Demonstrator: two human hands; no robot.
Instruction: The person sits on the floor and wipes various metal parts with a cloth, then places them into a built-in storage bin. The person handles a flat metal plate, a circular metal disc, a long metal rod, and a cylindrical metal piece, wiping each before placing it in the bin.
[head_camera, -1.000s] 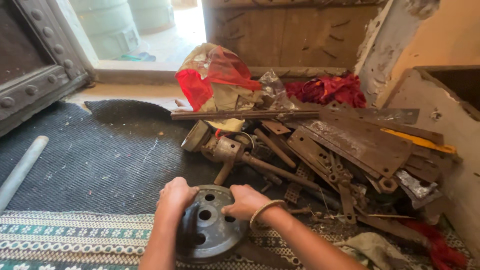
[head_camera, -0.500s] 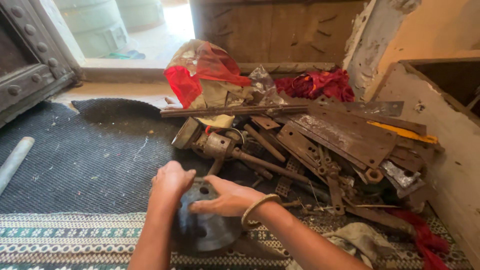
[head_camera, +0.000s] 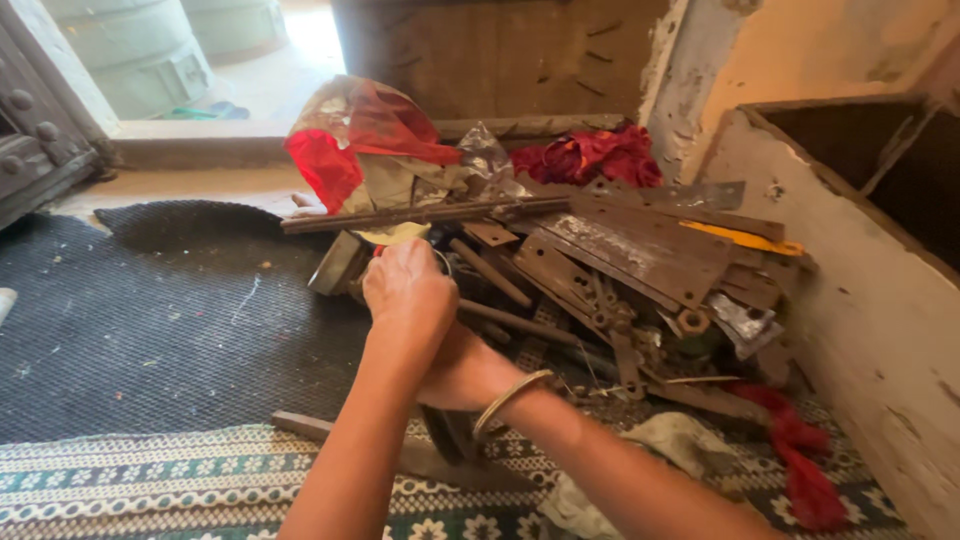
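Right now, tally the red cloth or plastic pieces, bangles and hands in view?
Red cloth or plastic pieces: 3 – red bag, red cloth bundle, red rag
Bangles: 1 – bangle on the right wrist
Hands: 2 – left hand, right hand, mostly hidden behind the left
Total: 6
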